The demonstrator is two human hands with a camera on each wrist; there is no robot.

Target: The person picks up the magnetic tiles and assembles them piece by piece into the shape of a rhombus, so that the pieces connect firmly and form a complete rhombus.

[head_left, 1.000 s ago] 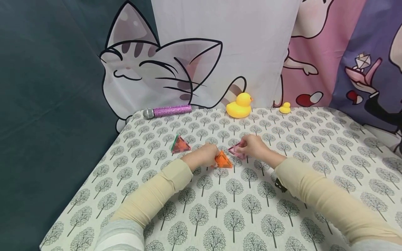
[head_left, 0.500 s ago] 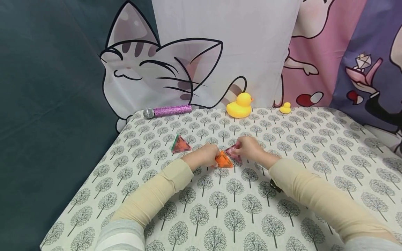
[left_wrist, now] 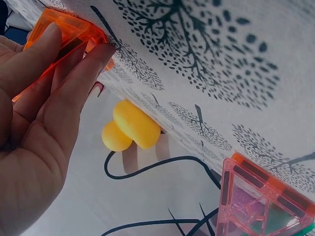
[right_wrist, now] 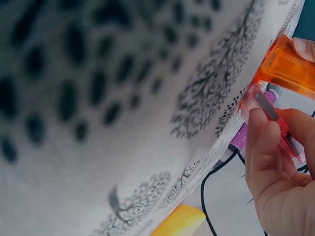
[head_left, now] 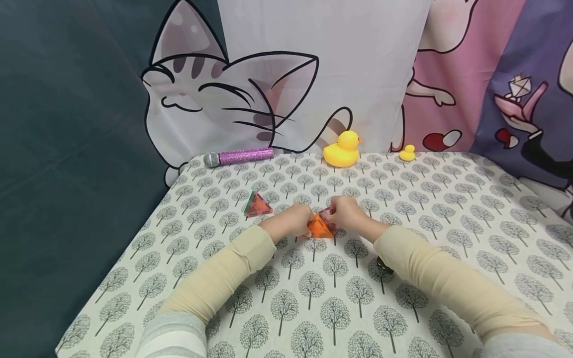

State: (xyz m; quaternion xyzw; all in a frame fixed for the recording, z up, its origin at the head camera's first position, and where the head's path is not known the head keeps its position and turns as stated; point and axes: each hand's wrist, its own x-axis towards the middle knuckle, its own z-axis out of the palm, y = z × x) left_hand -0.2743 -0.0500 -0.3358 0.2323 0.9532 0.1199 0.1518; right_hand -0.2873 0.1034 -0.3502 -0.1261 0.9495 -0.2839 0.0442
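Note:
In the head view my left hand (head_left: 295,220) holds orange translucent triangular magnetic tiles (head_left: 320,227) on the tree-print tablecloth. The left wrist view shows the thumb (left_wrist: 47,46) and fingers gripping the orange piece, which stands up like a small pyramid. My right hand (head_left: 346,212) pinches a pink triangular magnetic tile (right_wrist: 280,125) by its edge, right beside the orange piece. Whether the two touch I cannot tell. To the left stands a pink and green tile pyramid (head_left: 258,205), apart from both hands.
A purple glitter microphone (head_left: 243,156) lies along the back left edge of the table. A large yellow duck (head_left: 342,150) and a small one (head_left: 407,153) sit at the back. A small dark object (head_left: 384,265) is partly hidden by the right sleeve. Cartoon-printed cloth hangs behind.
My right hand has moved left with the pink magnetic tile, up to the orange tiles. The left hand has stayed nearly still, holding the orange piece.

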